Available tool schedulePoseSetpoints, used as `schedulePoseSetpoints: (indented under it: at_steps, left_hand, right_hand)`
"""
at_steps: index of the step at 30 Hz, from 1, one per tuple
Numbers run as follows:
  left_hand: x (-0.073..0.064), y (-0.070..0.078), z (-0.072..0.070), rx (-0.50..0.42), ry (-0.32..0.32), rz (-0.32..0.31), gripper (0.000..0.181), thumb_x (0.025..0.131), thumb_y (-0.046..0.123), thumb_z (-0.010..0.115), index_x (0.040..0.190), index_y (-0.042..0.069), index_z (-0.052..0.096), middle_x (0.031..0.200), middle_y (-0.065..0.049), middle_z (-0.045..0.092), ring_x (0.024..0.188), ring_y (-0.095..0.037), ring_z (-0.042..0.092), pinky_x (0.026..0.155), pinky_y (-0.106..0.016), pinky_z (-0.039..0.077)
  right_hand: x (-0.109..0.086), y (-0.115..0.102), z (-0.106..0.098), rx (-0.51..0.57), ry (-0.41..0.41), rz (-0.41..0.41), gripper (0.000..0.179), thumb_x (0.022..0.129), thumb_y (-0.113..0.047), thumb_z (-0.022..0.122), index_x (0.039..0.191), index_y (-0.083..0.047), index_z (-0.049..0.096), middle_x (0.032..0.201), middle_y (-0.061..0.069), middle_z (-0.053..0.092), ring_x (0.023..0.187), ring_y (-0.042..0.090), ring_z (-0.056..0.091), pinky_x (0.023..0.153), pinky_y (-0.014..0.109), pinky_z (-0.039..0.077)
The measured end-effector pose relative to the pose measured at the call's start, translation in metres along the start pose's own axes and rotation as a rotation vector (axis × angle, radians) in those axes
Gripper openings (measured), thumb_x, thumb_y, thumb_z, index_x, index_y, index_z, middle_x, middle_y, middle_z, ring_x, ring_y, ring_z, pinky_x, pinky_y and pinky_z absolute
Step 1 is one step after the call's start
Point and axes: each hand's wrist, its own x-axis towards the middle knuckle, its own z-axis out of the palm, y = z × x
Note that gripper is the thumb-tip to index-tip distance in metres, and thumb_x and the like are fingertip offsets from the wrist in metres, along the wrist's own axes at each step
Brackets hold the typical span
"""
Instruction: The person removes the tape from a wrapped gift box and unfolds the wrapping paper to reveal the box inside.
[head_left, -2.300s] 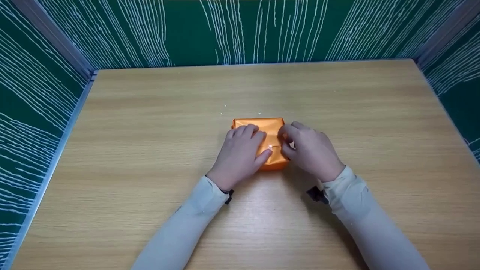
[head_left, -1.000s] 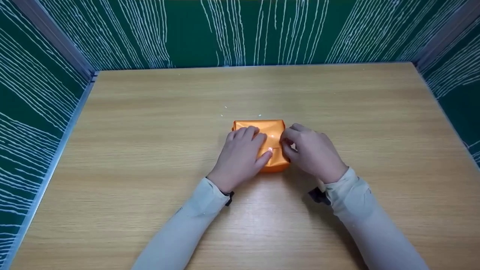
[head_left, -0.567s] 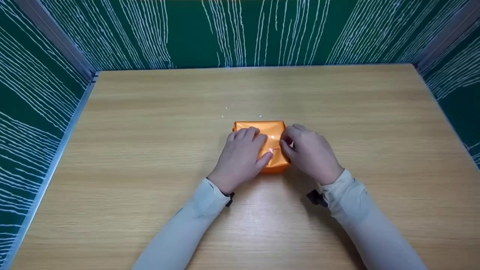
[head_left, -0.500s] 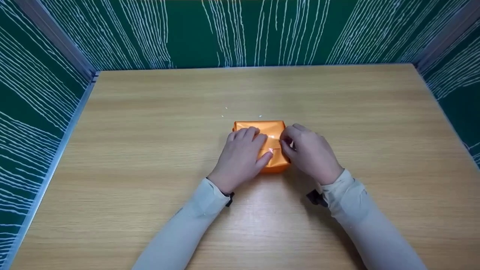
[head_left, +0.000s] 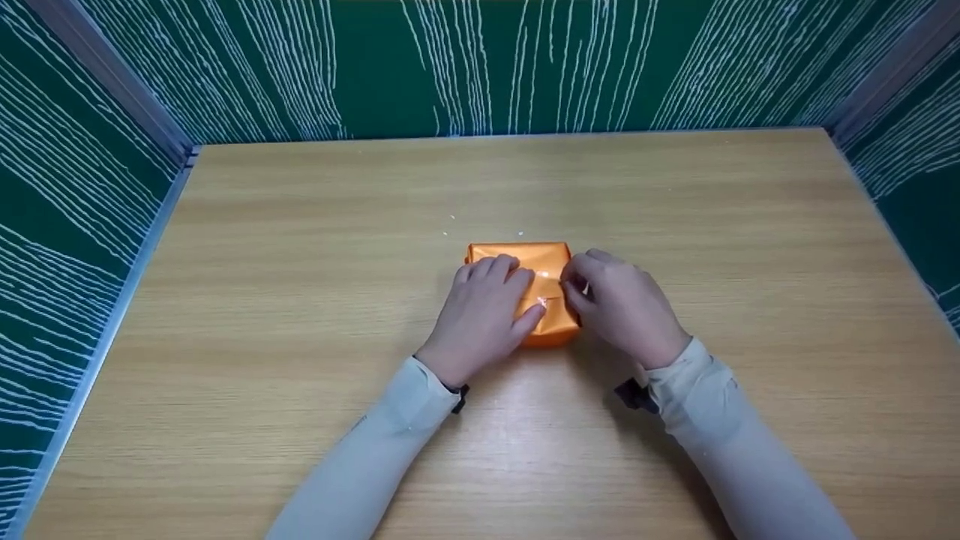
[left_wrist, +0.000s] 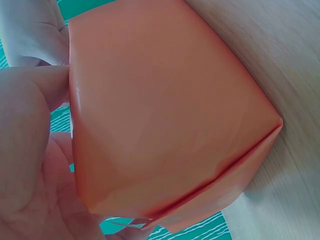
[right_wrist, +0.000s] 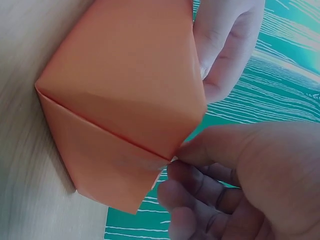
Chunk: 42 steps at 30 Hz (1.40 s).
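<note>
package (head_left: pixel 550 286): orange | tabletop (head_left: pixel 300 262): tan, wood-grained | walls (head_left: pixel 382 75): green, white-streaked | sleeves (head_left: pixel 356 457): pale grey

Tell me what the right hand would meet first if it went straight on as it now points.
The orange package: the right hand pinches at its right edge, so that side comes first. Across the top, the left hand would probably be next, though height is hard to judge.

Soft light leaves a sheen on the tabletop (head_left: pixel 517 442), glints on the orange package (head_left: pixel 546 285) and a shadow (head_left: pixel 654 435) beside the right sleeve (head_left: pixel 739 427). The wrist views look hazy (colours washed out), glare whitening the right one's green wall (right_wrist: pixel 292 65).
</note>
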Motion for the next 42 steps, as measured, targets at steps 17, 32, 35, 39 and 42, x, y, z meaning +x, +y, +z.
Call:
schedulePoseSetpoints:
  at_steps: [17, 32, 35, 39, 42]
  left_hand:
    - [0.0009, -0.0002, 0.0012, 0.020, 0.031, 0.015, 0.050, 0.106, 0.051, 0.048, 0.136, 0.013, 0.063, 0.143, -0.010, 0.056, 0.131, -0.033, 0.051, 0.113, -0.049, 0.037]
    - [-0.0001, 0.0006, -0.0002, -0.004, 0.011, 0.001, 0.052, 0.106, 0.051, 0.048, 0.141, 0.014, 0.061, 0.146, -0.010, 0.054, 0.135, -0.032, 0.048, 0.116, -0.050, 0.035]
    - [-0.0003, 0.0002, 0.0002, -0.009, 0.038, 0.012, 0.050, 0.106, 0.049, 0.048, 0.137, 0.013, 0.063, 0.143, -0.010, 0.056, 0.132, -0.033, 0.050, 0.115, -0.049, 0.036]
    - [-0.0010, -0.0002, 0.0010, -0.008, 0.064, 0.021, 0.047, 0.106, 0.047, 0.049, 0.134, 0.013, 0.064, 0.140, -0.011, 0.057, 0.130, -0.033, 0.052, 0.113, -0.049, 0.037]
    - [-0.0011, -0.0005, 0.0012, -0.007, 0.059, 0.021, 0.048, 0.106, 0.048, 0.048, 0.135, 0.013, 0.064, 0.141, -0.011, 0.057, 0.131, -0.033, 0.051, 0.114, -0.049, 0.037]
  right_hand:
    - [0.0006, -0.0007, 0.0046, -0.018, 0.018, -0.002, 0.015, 0.096, -0.020, 0.072, 0.094, -0.005, 0.069, 0.084, 0.007, 0.062, 0.066, 0.022, 0.057, 0.059, 0.034, 0.049]
    - [0.0006, -0.0023, 0.0027, -0.042, -0.017, 0.034, 0.015, 0.097, -0.018, 0.071, 0.106, -0.006, 0.070, 0.084, 0.006, 0.062, 0.065, 0.022, 0.056, 0.059, 0.033, 0.049]
    - [-0.0002, -0.0014, 0.0021, -0.045, 0.009, -0.007, 0.008, 0.096, -0.013, 0.069, 0.099, -0.006, 0.071, 0.082, 0.007, 0.060, 0.065, 0.022, 0.055, 0.057, 0.033, 0.047]
    - [0.0003, 0.0001, 0.0032, -0.022, 0.025, -0.041, 0.004, 0.094, -0.008, 0.069, 0.093, -0.005, 0.071, 0.080, 0.007, 0.058, 0.065, 0.022, 0.054, 0.057, 0.033, 0.046]
    - [0.0012, 0.0000, 0.0048, 0.001, 0.016, -0.038, 0.003, 0.094, -0.007, 0.069, 0.094, -0.004, 0.072, 0.081, 0.007, 0.058, 0.066, 0.022, 0.054, 0.058, 0.033, 0.047]
